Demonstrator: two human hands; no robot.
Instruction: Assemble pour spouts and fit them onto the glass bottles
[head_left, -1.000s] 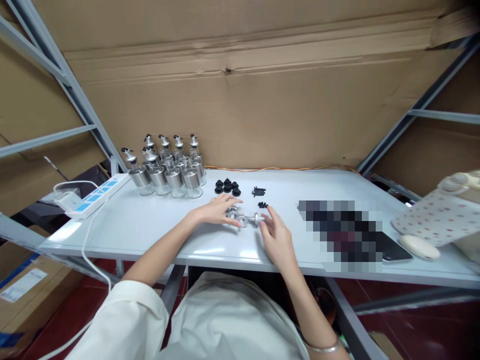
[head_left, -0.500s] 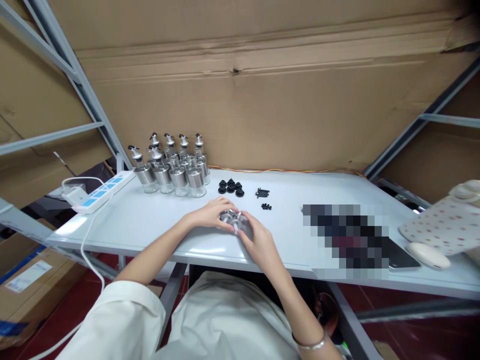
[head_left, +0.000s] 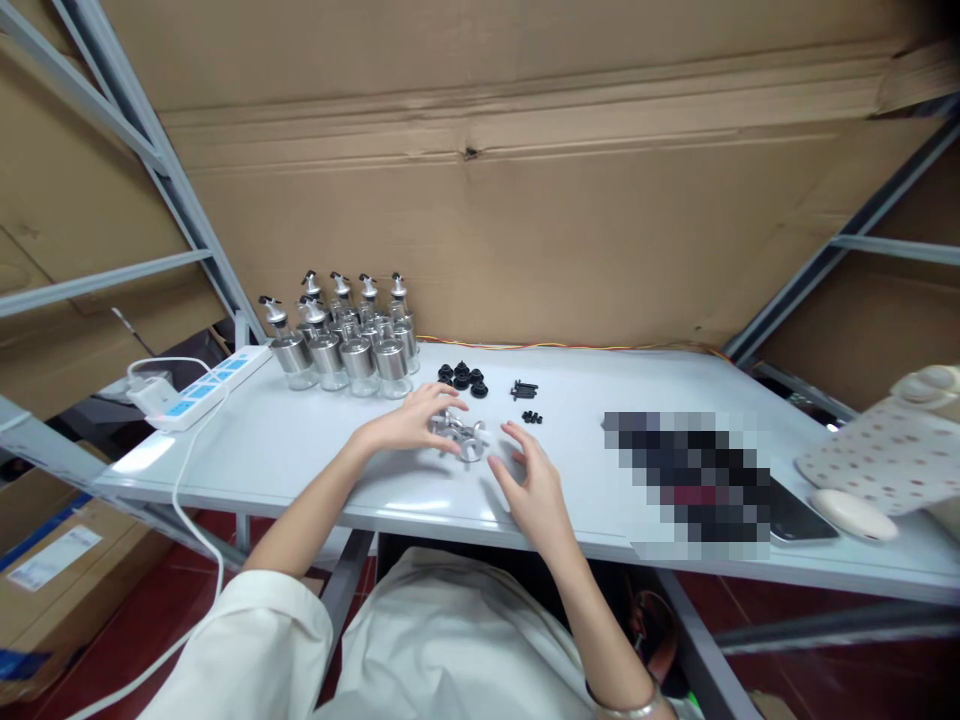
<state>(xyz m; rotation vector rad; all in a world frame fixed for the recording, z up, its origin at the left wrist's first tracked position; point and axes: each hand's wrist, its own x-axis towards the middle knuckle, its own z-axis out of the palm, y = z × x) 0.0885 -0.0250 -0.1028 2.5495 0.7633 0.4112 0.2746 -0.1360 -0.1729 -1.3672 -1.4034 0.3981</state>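
A small group of silvery pourer heads [head_left: 469, 440] lies on the white table between my hands. My left hand [head_left: 412, 420] is just left of them with thumb and fingers apart; whether a fingertip touches one I cannot tell. On the other side, my right hand [head_left: 534, 482] is spread and holds nothing, a little away from the metal parts. Behind them sit several black round stoppers [head_left: 462, 378]. Right of the stoppers are thin black lever pieces [head_left: 524, 390] and, nearer me, a few tiny black parts [head_left: 532, 417].
Several glass bottles with steel bands [head_left: 360, 358] stand at the back left, most with pourers on top. A power strip [head_left: 217, 385] lies left of them. To the right are a blurred-out patch, a dark phone-like slab [head_left: 802, 520], a white oval case [head_left: 855, 513] and a dotted container [head_left: 885, 450].
Both hands have opened and drawn apart from the silvery pourer heads, which were gathered between them. The right hand has moved slightly right and the metal pieces now show on the table.
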